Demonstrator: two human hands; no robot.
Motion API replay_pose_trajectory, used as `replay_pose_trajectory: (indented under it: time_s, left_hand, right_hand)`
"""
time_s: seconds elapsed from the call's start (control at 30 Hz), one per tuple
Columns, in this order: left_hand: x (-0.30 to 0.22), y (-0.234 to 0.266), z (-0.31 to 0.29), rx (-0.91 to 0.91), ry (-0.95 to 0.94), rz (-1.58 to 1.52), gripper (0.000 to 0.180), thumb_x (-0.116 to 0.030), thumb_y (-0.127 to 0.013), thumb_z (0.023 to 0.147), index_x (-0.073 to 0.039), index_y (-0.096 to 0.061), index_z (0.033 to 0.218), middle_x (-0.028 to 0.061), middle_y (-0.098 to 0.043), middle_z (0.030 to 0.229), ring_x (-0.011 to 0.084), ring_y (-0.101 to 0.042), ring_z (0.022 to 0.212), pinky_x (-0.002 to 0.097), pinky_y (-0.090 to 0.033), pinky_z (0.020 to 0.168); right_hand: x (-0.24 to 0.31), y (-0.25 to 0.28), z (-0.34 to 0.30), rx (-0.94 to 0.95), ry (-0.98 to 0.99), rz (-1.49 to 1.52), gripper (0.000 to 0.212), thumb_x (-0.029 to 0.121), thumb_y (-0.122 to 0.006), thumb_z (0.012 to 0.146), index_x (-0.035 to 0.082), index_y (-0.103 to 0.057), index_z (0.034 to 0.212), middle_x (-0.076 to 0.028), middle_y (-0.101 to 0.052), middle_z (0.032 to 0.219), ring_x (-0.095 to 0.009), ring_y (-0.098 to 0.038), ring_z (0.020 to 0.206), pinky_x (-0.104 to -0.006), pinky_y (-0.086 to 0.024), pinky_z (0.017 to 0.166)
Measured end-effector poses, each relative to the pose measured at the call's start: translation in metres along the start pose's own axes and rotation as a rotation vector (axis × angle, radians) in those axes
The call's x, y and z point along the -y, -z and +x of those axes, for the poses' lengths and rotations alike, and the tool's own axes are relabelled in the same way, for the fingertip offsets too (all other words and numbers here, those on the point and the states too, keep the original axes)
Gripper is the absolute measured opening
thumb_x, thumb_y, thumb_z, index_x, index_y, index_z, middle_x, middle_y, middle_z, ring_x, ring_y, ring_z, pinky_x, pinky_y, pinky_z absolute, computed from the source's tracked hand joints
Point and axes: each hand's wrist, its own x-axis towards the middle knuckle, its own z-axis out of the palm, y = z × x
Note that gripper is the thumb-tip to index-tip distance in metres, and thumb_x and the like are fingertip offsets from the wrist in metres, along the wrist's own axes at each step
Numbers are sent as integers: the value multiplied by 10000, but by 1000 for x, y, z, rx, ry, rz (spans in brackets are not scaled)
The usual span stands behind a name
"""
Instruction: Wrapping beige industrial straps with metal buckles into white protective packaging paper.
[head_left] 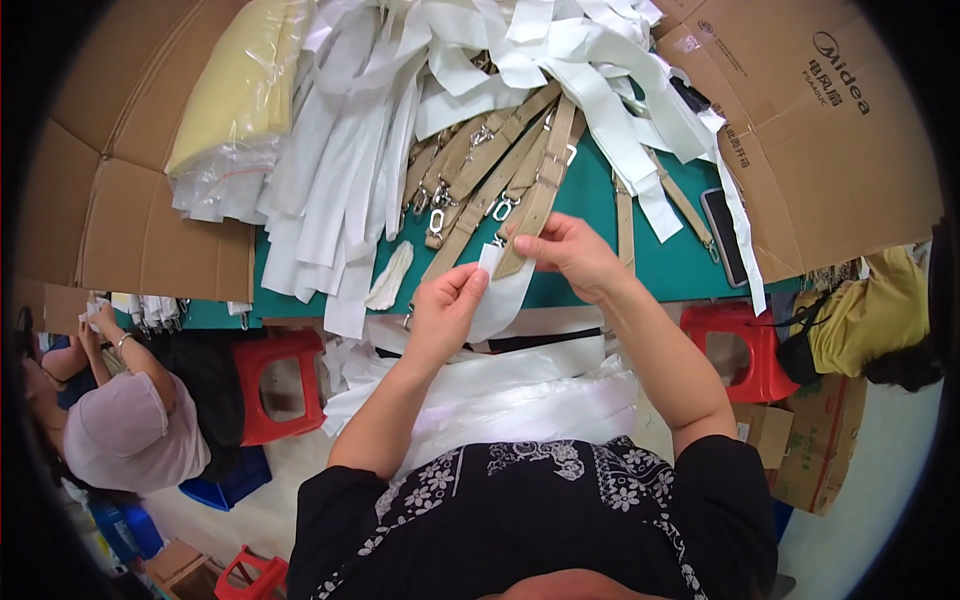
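Note:
Above the near edge of the table, my left hand [448,302] pinches the end of a white strip [508,302] between thumb and fingers. My right hand [575,258] is closed on a tan strap [545,185] with metal fittings, close to its pointed end. That end lies against the white strip, between my two hands. A small metal clasp shows beside my left fingertips, partly hidden. Beyond my hands lie several more tan straps [478,165] with silver clips and rings, heaped under loose white strips [345,170].
The green tabletop [595,205] carries a crumpled white piece [390,276] and a phone [726,238]. Cardboard [800,110] walls both sides; a yellow plastic-wrapped bundle [240,90] leans left. Red stools [280,388] flank me. Co-workers [135,420] sit left and right. White strips [500,400] hang before me.

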Motion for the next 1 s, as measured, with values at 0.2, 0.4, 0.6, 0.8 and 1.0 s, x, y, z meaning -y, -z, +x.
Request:
replay_pose_trajectory:
  time_s: [0.2, 0.4, 0.6, 0.8, 1.0]
  left_hand:
    - [5, 5, -8, -88, -326, 356, 183, -112, -546, 871, 2, -613, 997, 63, -627, 730, 83, -538, 636, 218, -432, 589]
    - [19, 13, -9, -224, -716, 617, 195, -66, -578, 835, 2, -607, 1015, 145, -613, 723, 182, -574, 552, 236, -440, 530]
    - [16, 11, -13, -212, -529, 498, 193, -85, -578, 843, 16, -610, 1004, 93, -630, 707, 105, -554, 572, 221, -425, 522]
    - [-12, 3, 2, -91, -159, 208, 215, -151, -537, 885, 29, -616, 974, -28, -591, 756, 26, -488, 645, 168, -393, 564]
    - [-32, 5, 11, 34, -40, 225, 203, -161, -594, 836, 27, -625, 905, 12, -626, 731, 44, -532, 616, 200, -415, 528]
  right_hand:
    - [13, 1, 0, 41, -196, 186, 259, 244, -551, 871, 89, -543, 1078, -46, -615, 994, -172, -619, 868, -317, -505, 751]
    - [10, -11, 3, 28, -231, 398, 265, 293, -487, 903, 132, -511, 1112, -54, -617, 990, -196, -627, 882, -344, -509, 750]
    - [11, -16, 2, 20, -153, 276, 274, 292, -509, 893, 139, -508, 1121, -49, -614, 1006, -189, -619, 886, -336, -491, 776]
    - [-2, -16, 2, 31, -167, 199, 275, 229, -544, 872, 99, -538, 1115, -30, -607, 1011, -142, -583, 925, -336, -466, 822]
    - [-23, -25, 1, 92, -173, 399, 266, 241, -524, 881, 83, -558, 1091, -31, -588, 1062, -151, -546, 980, -339, -399, 909]
